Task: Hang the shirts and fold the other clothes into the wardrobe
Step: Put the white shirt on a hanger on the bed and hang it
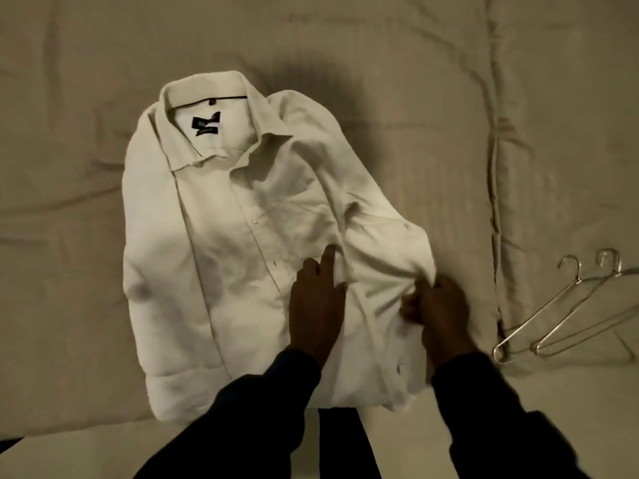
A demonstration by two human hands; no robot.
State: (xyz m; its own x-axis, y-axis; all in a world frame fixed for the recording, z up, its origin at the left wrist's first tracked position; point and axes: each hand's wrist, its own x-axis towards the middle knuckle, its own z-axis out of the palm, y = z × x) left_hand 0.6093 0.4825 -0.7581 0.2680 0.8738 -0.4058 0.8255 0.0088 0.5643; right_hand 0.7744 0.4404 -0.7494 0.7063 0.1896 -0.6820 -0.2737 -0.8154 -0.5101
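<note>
Both hands work at the near right corner of the shirt. Left hand (316, 299): fingers straight, forefinger extended, palm flat on the front panel just right of the button placket; it grips nothing. Right hand (439, 305): fingers curled into a bunch of cloth at the shirt's right edge, knuckles up; what lies under the palm is hidden.

Bed (415, 81): pale quilted cover, creased, filling the view.

Shirt (214, 243): white, laid face up on the bed, collar away from the person, hem toward them. Left side folded in neatly; right side rumpled, sleeve doubled over the front. Dark label (206, 124) shows inside the collar.

Hangers (567, 312): two wire ones, overlapping, on the bed well apart from the shirt, to the right.

Button (256, 220): one visible on the placket, seemingly fastened; those lower down too small to tell.

Step, as judged: the shirt is being opened out or straightened ahead of hanging; no hanger is in it yet.

Next move, as judged: free the bunched right side, then bring a hanger across and feed it into the shoulders through the collar.
</note>
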